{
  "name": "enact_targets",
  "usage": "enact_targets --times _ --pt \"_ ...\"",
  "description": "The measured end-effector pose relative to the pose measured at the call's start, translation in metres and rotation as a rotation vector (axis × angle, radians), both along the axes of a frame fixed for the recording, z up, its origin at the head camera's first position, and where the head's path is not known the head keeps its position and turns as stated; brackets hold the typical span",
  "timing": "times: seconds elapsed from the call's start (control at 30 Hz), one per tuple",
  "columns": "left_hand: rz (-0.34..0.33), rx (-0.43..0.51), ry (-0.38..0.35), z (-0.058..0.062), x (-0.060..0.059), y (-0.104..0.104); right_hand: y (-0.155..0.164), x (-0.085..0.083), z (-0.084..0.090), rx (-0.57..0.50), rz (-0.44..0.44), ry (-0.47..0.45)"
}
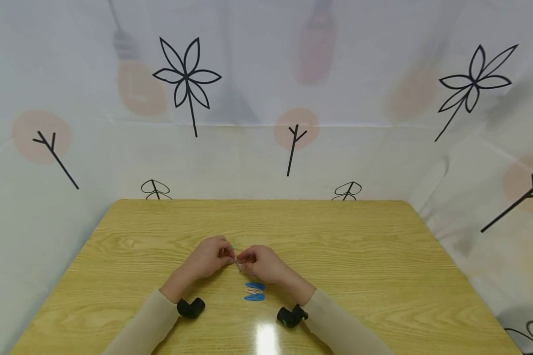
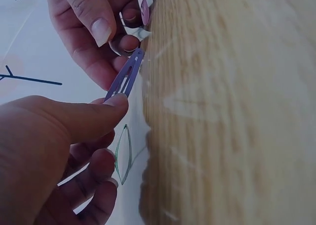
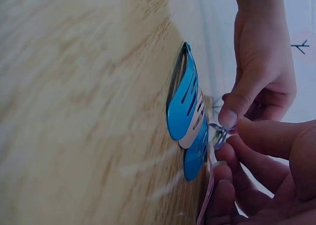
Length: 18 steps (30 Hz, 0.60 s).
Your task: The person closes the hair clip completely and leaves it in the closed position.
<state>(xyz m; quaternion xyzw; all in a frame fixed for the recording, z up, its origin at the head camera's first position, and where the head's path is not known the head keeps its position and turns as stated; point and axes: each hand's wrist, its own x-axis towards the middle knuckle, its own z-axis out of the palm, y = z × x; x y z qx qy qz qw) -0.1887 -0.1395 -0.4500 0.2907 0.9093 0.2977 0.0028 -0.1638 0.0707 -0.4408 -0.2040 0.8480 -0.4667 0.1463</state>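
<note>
Purple snap hair clip (image 2: 126, 76) is pinched at opposite ends by left hand (image 1: 209, 259) and right hand (image 1: 262, 264) just above the desk (image 1: 382, 256), seemingly to flex it, while three clips (image 1: 254, 291), two blue, one pale, lie beside the right wrist.

In the head view the clip (image 1: 236, 260) between the hands is too small to make out — the fingers cover most of it. The left wrist view cuts off the pink clip (image 2: 145, 10) at the top edge. In the right wrist view a pink strip (image 3: 209, 185) runs off the bottom edge — what it is cannot be told.
</note>
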Motion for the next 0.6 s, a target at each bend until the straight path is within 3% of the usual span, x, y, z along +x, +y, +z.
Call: enact_targets --times 0.2,0.33,0.6 --pt "0.052 0.036 -0.077 0.0043 0.0029 -0.0014 0.0005 0.0007 0.0018 -0.037 -0.019 -0.048" --pt "0.069 0.075 -0.133 0.0073 0.0047 -0.0016 0.0013 0.0018 0.0031 -0.054 -0.033 -0.021" --pt "0.086 0.14 -0.174 0.0093 0.0056 -0.0007 0.0029 0.0037 0.0052 -0.115 -0.072 -0.008"
